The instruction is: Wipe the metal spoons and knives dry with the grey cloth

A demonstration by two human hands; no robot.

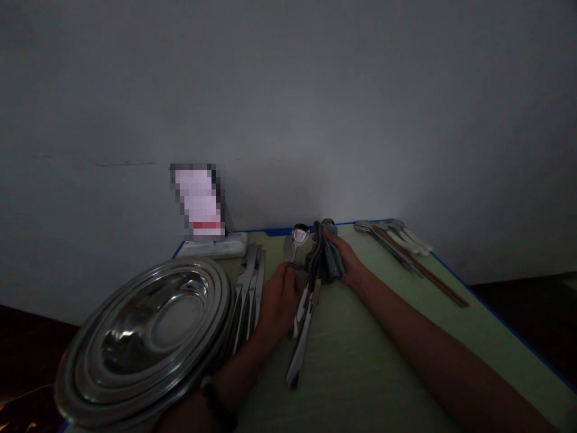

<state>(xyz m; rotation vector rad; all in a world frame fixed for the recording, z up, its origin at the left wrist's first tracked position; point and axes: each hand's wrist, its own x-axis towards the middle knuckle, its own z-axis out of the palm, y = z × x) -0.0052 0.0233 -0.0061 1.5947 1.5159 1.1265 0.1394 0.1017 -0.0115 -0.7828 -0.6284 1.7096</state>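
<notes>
My left hand [279,299] is closed on the handle of a metal spoon [299,236], whose bowl points up and away from me. My right hand [349,261] grips a bunched dark grey cloth [325,258] right beside the spoon's bowl. Under and between the hands lie several pieces of metal cutlery [301,337] on the pale green table [360,361]. The scene is dim.
A stack of steel plates [148,337] sits at the left, with several knives [247,288] beside it. More spoons and wooden chopsticks [406,252] lie at the far right. A blurred white object [201,201] stands on a white base by the wall. The table has blue edges.
</notes>
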